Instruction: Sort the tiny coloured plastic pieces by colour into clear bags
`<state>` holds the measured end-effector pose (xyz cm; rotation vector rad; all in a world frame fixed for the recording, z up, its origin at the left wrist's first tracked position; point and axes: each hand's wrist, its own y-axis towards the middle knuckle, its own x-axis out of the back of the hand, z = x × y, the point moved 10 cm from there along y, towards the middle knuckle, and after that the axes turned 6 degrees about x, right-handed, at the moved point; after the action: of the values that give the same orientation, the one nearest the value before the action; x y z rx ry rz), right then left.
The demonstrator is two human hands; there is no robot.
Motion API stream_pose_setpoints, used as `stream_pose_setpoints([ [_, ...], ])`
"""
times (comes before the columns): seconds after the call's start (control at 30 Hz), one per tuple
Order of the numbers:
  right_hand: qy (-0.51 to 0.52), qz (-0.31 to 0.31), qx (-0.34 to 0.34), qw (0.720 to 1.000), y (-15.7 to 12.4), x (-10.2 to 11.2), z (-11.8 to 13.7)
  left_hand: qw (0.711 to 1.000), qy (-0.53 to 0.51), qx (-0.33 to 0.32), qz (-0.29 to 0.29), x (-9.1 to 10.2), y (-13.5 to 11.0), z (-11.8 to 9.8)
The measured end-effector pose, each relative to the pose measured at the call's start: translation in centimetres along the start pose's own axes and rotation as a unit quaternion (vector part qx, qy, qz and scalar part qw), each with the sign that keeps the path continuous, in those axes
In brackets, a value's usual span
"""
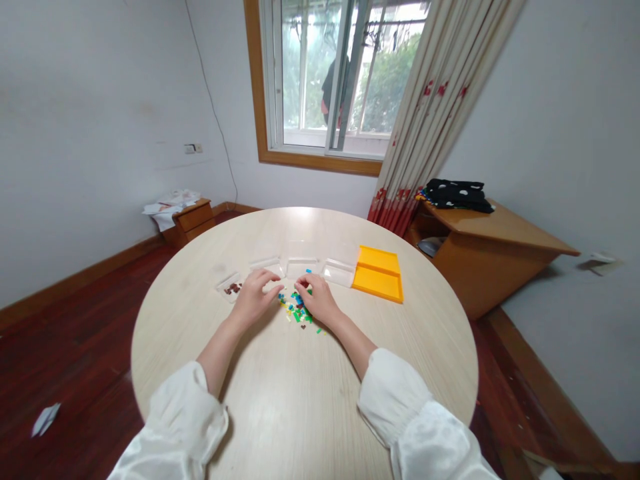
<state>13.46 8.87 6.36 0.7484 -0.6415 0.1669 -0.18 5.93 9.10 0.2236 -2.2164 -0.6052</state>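
Note:
A loose pile of small building bricks (297, 315) in green, blue, yellow and brown lies on the round table. Just left of the pile is my left hand (256, 293), its thumb and forefinger apart with nothing between them. My right hand (319, 301) hovers over the pile's right side, fingertips drawn together; whatever they pinch is too small to make out. Brown bricks (233, 289) lie in the leftmost clear plastic box (223, 287). Beyond my hands stand more clear boxes, among them a middle box (303, 261) and a right box (339, 273). One blue brick (309, 271) sits near the middle box.
An opened yellow case (379, 284) lies on the right of the pale round table (300, 413). A wooden cabinet (505, 247) with folded dark cloth (460, 195) stands to the right. Papers cover a small drawer unit (195, 220) at the left.

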Motion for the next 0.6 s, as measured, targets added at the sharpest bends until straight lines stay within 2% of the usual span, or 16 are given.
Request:
stream_pose_setpoints([
  [0.13,0.059,-0.016,-0.022,0.998,-0.1,-0.3,0.3,0.999,-0.031,-0.033,0.022,-1.5,-0.5,-1.4],
  [0.33,0.111,-0.023,-0.042,0.993,-0.1,-0.8,0.4,0.999,-0.028,-0.026,0.033,-1.7,-0.5,-1.5],
  [0.5,0.101,-0.014,-0.034,0.994,0.0,-1.0,0.3,0.999,-0.018,-0.010,0.040,-1.6,-0.5,-1.4],
  [0.6,0.050,-0.002,-0.030,0.998,-0.1,-0.9,-0.2,1.000,-0.003,0.009,0.030,-1.1,-0.3,-0.9],
])
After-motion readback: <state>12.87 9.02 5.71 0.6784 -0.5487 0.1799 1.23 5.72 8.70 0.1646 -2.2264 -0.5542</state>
